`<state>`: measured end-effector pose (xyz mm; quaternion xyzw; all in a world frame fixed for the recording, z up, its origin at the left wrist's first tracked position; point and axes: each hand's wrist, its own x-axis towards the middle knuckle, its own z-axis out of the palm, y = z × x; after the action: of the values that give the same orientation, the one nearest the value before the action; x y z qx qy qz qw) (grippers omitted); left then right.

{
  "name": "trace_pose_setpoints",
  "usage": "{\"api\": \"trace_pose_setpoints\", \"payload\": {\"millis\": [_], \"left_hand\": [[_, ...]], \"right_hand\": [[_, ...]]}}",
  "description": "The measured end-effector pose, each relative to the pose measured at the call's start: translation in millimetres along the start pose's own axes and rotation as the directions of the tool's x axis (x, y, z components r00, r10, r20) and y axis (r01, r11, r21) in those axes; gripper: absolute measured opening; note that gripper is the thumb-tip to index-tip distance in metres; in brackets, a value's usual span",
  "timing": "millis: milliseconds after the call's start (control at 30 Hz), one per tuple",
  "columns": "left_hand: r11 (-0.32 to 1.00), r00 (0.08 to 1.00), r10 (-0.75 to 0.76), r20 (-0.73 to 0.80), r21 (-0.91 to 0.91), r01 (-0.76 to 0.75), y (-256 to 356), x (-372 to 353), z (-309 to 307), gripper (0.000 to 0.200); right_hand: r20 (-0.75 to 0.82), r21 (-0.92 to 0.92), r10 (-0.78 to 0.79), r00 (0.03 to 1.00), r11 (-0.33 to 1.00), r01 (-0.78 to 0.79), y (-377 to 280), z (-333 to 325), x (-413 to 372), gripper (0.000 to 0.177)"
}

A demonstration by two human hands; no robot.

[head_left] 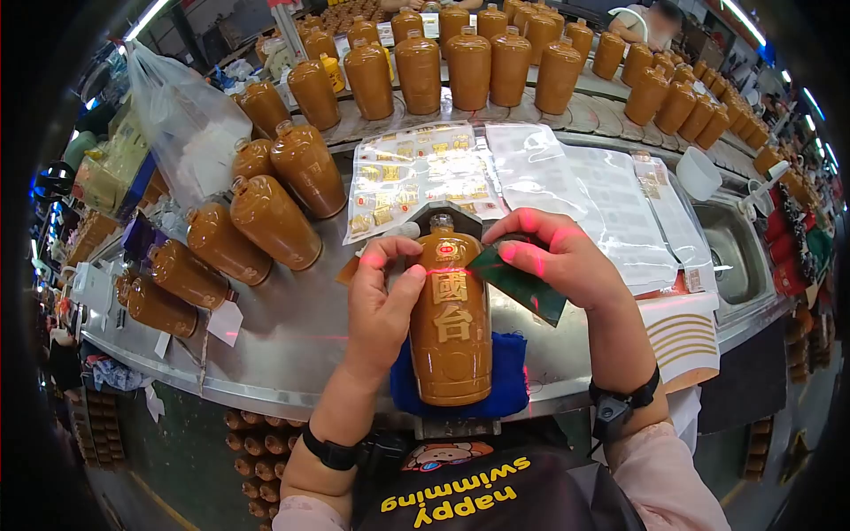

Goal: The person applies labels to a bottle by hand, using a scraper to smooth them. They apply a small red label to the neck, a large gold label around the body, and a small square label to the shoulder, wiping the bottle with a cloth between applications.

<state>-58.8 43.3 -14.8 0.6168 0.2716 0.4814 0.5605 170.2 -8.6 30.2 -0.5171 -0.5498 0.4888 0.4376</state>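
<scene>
A glossy brown bottle [450, 354] with gold characters and a small red emblem leans back on a blue cloth [509, 376], its neck against a dark grey rest [456, 212]. My left hand [381, 296] is curled against the bottle's left side, thumb and forefinger at its shoulder. An orange-brown edge [348, 271] sticks out behind that hand; what it belongs to is hidden. My right hand [567, 261] pinches a dark green flat scraper [522, 285] between thumb and fingers, one corner at the bottle's right shoulder. Red light lines cross the bottle and both hands.
Several brown bottles [274, 221] stand at the left, and more line the conveyor [584, 111] behind. Gold decal sheets [425, 173] and pale sheets [611, 208] lie beyond my hands. A metal sink [739, 257] is at the right. Another person [642, 26] sits far back.
</scene>
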Motion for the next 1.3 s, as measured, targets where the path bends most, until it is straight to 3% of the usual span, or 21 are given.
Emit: {"api": "trace_pose_setpoints", "payload": {"millis": [467,567,800,1200,1300], "left_hand": [[0.999,1.000,-0.011,-0.027,-0.037,0.010,-3.2,-3.9,-0.1,0.022],[0.999,1.000,-0.007,-0.026,-0.042,0.006,-5.6,-4.9,0.8,0.023],[0.999,1.000,-0.003,-0.029,-0.035,0.002,-6.3,-7.1,1.1,0.023],[1.000,0.999,0.000,-0.044,-0.014,-0.001,-8.4,-12.3,-0.1,0.024],[1.000,0.999,-0.016,-0.032,-0.025,0.015,-5.0,-11.4,1.2,0.025]], "right_hand": [[0.072,-0.017,0.039,0.997,0.999,-0.038,2.7,-6.0,-7.3,0.019],[0.140,-0.042,-0.048,0.989,0.998,0.054,8.9,-4.9,-11.4,0.019],[0.056,-0.003,-0.025,0.998,1.000,0.026,12.0,-2.2,-17.6,0.020],[0.116,0.017,-0.072,0.991,0.997,0.070,11.2,2.4,-18.8,0.021],[-0.004,0.001,-0.045,0.999,0.999,0.045,12.0,0.8,-16.2,0.020]]}}
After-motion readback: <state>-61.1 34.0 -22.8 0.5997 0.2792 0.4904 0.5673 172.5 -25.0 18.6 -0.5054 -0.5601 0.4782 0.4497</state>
